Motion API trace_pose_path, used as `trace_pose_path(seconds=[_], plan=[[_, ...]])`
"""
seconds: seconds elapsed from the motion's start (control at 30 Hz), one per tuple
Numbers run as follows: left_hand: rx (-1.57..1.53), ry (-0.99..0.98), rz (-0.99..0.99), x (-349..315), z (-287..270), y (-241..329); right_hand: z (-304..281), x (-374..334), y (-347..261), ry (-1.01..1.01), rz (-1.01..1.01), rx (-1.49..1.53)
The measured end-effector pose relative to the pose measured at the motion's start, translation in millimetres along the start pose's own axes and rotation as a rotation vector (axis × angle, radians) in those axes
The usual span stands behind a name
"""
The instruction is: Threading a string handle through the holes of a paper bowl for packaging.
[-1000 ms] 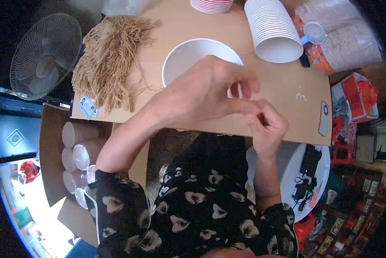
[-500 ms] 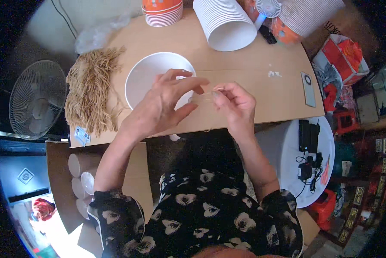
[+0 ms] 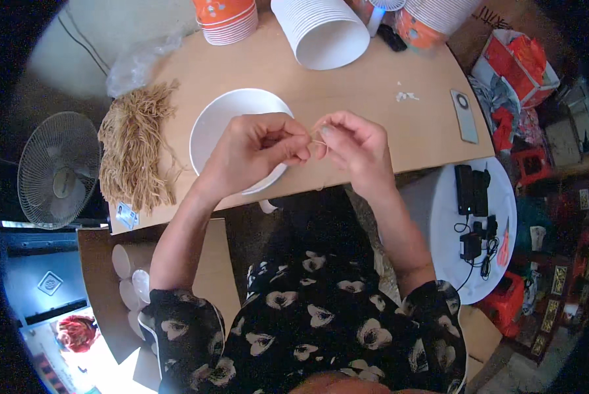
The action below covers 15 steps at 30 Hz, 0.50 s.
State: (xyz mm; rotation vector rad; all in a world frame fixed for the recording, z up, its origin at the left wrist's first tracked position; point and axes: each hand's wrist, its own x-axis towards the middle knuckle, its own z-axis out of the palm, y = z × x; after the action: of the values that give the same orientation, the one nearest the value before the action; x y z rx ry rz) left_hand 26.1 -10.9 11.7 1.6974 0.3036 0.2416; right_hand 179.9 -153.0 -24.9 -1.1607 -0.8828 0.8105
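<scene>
In front of me my left hand [image 3: 252,148] and my right hand [image 3: 358,148] meet close together, both with fingers closed in a pinch. Between their fingertips runs a thin pale tan strand [image 3: 318,141], mostly hidden by the fingers. Below my left hand a large white bowl [image 3: 206,121] stands near the table's front edge, partly covered by that hand. To its left lies a thick bundle of tan, crinkled strands [image 3: 135,144], with a few loose ends trailing toward the bowl.
At the table's [image 3: 347,98] back are stacked white tubs [image 3: 330,43], orange tubs [image 3: 225,23] and a small hand fan [image 3: 379,10]. A phone [image 3: 463,115] lies at the right. A white round stool [image 3: 448,256] holds black adapters. Left are a standing fan [image 3: 61,171] and an open carton [image 3: 206,262].
My left hand's spread fingers have closed into a pinch and moved against the right fingertips. The whole view has shifted slightly.
</scene>
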Motion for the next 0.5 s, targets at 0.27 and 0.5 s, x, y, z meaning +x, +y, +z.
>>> trace_pose_path(seconds=[0.27,0.5], plan=[[-0.005,-0.008,-0.061,3.6,-1.0,0.2,-16.4,5.5,-1.4,-0.083,-0.169,-0.202],[0.225,0.054,-0.073,-4.5,-14.4,10.9,-6.0,21.3,6.2,-0.218,-0.06,-0.334]])
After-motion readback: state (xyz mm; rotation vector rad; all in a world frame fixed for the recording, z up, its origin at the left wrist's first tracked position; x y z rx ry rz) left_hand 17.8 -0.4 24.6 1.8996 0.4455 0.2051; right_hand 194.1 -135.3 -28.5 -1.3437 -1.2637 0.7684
